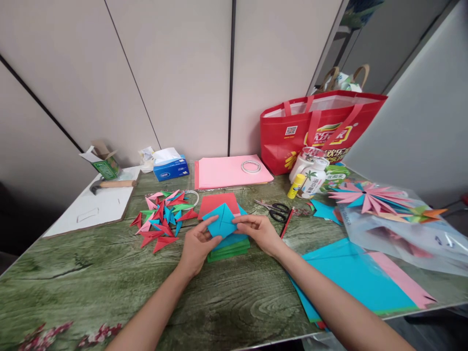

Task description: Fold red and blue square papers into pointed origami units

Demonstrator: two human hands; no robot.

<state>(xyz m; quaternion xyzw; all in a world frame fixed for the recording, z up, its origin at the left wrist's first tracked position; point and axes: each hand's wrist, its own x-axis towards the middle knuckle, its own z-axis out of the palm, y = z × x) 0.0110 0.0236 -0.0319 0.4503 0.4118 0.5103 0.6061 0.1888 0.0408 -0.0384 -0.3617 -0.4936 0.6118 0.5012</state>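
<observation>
A blue square of paper point(222, 222) with crease lines is held up between both hands, one corner pointing upward. My left hand point(197, 243) pinches its left side, thumb on the front near the lower edge. My right hand point(260, 233) has fingers closed at its right corner. Beneath and behind it lies a stack of green paper squares point(229, 252) with blue sheets on top. A red paper sheet point(214, 202) lies just behind. To the left is a pile of folded paper pieces point(163, 219) in red, pink, blue and green.
Right of the hands lie black-handled scissors point(278, 212), a red pencil point(287, 223) and a glue stick point(296, 185). Large blue sheets point(351, 278) are under my right forearm. Behind stand a tissue box point(170, 168), pink paper point(226, 171) and a red bag point(281, 141). A hammer point(113, 184) rests on a white board.
</observation>
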